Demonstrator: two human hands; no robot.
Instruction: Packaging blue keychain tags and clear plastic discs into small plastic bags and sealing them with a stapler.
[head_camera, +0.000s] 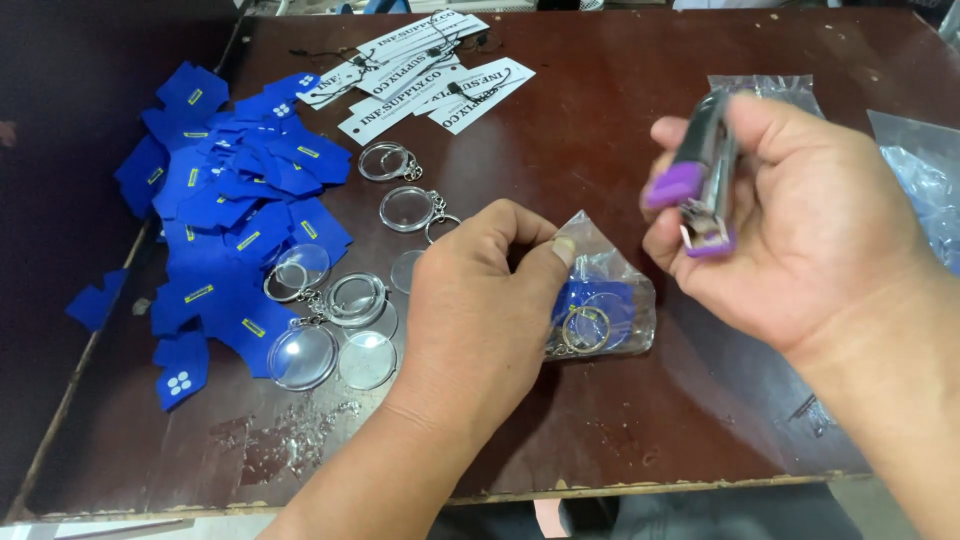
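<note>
My left hand (480, 300) pinches the top of a small clear plastic bag (610, 300) that lies on the dark wooden table (620, 420). Inside the bag I see a blue cut-out piece and a keyring. My right hand (790, 220) is raised above and to the right of the bag. It grips a small purple and metal stapler (705, 175), jaws pointing down toward the bag.
A heap of blue fabric cut-outs (235, 210) covers the table's left side. Several clear round keychain shells with rings (345, 300) lie beside it. White paper tags with black strings (430, 75) sit at the back. Clear plastic bags (920, 170) lie at the right.
</note>
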